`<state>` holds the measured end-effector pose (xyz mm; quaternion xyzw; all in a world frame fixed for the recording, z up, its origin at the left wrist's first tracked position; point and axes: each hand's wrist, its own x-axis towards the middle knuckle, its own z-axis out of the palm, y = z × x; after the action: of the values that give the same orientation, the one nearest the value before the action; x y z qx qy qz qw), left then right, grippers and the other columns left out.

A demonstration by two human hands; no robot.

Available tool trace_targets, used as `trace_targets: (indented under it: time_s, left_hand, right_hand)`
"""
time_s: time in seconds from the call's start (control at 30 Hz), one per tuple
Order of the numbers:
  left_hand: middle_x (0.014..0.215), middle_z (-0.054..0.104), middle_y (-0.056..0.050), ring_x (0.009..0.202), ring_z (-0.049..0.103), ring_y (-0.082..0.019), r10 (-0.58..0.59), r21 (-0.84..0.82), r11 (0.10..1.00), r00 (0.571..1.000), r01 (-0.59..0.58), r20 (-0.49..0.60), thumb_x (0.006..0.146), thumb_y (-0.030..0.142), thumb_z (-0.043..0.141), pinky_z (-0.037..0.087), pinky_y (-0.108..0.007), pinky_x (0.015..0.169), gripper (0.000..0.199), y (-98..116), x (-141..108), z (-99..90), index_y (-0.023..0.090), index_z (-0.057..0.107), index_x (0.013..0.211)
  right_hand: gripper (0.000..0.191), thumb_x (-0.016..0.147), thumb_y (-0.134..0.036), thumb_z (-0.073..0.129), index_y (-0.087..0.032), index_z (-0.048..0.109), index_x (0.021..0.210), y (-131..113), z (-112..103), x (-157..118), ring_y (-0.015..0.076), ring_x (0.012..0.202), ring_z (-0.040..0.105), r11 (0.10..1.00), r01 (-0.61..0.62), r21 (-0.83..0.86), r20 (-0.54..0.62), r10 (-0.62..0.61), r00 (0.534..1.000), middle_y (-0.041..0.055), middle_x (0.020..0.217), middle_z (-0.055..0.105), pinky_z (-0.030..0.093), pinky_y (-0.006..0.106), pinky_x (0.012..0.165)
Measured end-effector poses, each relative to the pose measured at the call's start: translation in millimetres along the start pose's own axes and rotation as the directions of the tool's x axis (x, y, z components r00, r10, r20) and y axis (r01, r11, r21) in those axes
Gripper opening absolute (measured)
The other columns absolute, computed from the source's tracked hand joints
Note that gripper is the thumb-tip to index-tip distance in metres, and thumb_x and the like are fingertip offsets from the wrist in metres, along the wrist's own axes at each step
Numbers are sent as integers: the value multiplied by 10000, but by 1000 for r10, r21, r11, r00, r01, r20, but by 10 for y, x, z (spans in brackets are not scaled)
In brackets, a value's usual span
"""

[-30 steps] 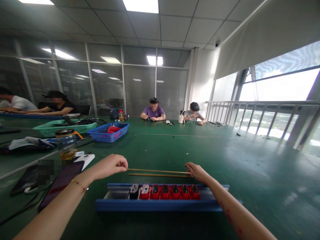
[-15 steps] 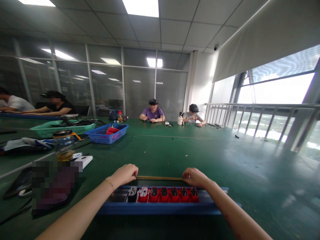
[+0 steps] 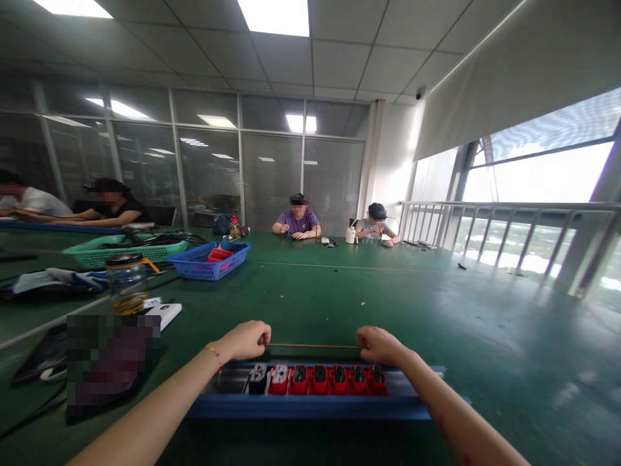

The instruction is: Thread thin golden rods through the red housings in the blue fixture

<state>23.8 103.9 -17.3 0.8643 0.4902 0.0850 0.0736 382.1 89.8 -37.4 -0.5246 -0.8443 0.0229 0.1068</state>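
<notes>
A thin yellowish rubber band (image 3: 313, 346) runs taut and level between my two hands. Its left end is gripped in the curled fingers of my left hand (image 3: 247, 340). My right hand (image 3: 381, 345) is closed on the other end. Both hands hover just beyond the far side of a long blue tray (image 3: 310, 408). Inside that tray stands a row of several red blocks (image 3: 319, 380) with black tops. One red block with a grey top (image 3: 279, 378) and a black block with a grey top (image 3: 257, 377) sit at the row's left. My fingertips are hidden.
To the left lie a blue basket (image 3: 211, 262), a green basket (image 3: 121, 249) with dark cables, a glass jar (image 3: 127, 285), a white power bank (image 3: 171, 316) and a dark pouch (image 3: 111, 366). Other people sit across and to the left of the green table (image 3: 301, 298).
The band showed two parallel strands before and looks like a single line now. My hands have shifted very slightly, both still closed. Across the table, a person's hand has risen.
</notes>
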Motion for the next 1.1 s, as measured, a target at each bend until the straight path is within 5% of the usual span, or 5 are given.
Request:
trace_targets:
  time_s: [0.27, 0.4, 0.63, 0.93, 1.1]
  left_hand:
    - [722, 557, 19, 665, 522, -118, -53, -275, 961, 974, -9, -218, 794, 268, 365, 383, -209, 619, 166, 194, -276, -185, 191, 489, 872]
    - [718, 552, 21, 665, 512, -128, -98, -455, 890, 978, 3, -185, 803, 397, 396, 388, -214, 608, 272, 374, -491, -235, 202, 510, 954]
    - [833, 620, -12, 786, 550, -164, -184, -593, 802, 974, 71, -132, 771, 485, 437, 410, -235, 694, 342, 431, -663, -258, 191, 578, 874]
    - [805, 611, -6, 758, 533, -148, -166, -654, 746, 986, 126, 1, 723, 483, 509, 399, -212, 654, 338, 360, -712, -228, 175, 583, 842]
    - [689, 559, 23, 631, 482, -110, -142, -630, 763, 988, 147, 58, 732, 505, 471, 357, -189, 559, 362, 363, -739, -227, 170, 580, 815]
  right_hand:
    - [131, 675, -144, 394, -202, 493, 738, -121, -159, -247, 131, 587, 479, 964, -39, 264, -382, 141, 913, -10, 650, 543, 364, 215, 561]
    - [120, 665, -146, 416, -203, 503, 724, -261, -212, -447, 150, 623, 496, 952, -16, 304, -456, 161, 875, 6, 672, 548, 380, 233, 590]
    - [131, 721, -193, 459, -189, 543, 823, -325, -280, -713, 129, 565, 455, 884, -14, 467, -293, 170, 941, -19, 606, 489, 365, 236, 542]
    - [311, 758, -367, 562, -182, 490, 997, -311, -383, -869, 139, 722, 506, 527, -39, 849, 40, 10, 999, 4, 786, 518, 410, 240, 625]
    - [289, 807, -440, 483, -166, 517, 892, -300, -293, -805, 118, 696, 485, 550, -58, 833, 31, 57, 998, -4, 761, 523, 390, 213, 601]
